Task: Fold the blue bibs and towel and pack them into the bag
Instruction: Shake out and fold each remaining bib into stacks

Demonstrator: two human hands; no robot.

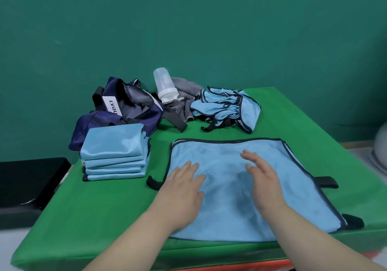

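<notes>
Pressing left hand [184, 189] flat on spread bib [211, 150], fingers [191, 167] straight, slightly fanned; right hand [265, 181] tilted on edge over bib's middle, fingers [250, 156] straight, close together, contact unclear.

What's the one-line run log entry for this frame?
phase: pre-fold | left hand: open, on spread bib | right hand: open, over bib | folded stack: in front of bag | unfolded pile: waiting

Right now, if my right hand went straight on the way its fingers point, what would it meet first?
Your right hand would probably meet the crumpled heap of light-blue black-trimmed bibs beyond the flat blue bib; depth unclear.
</notes>
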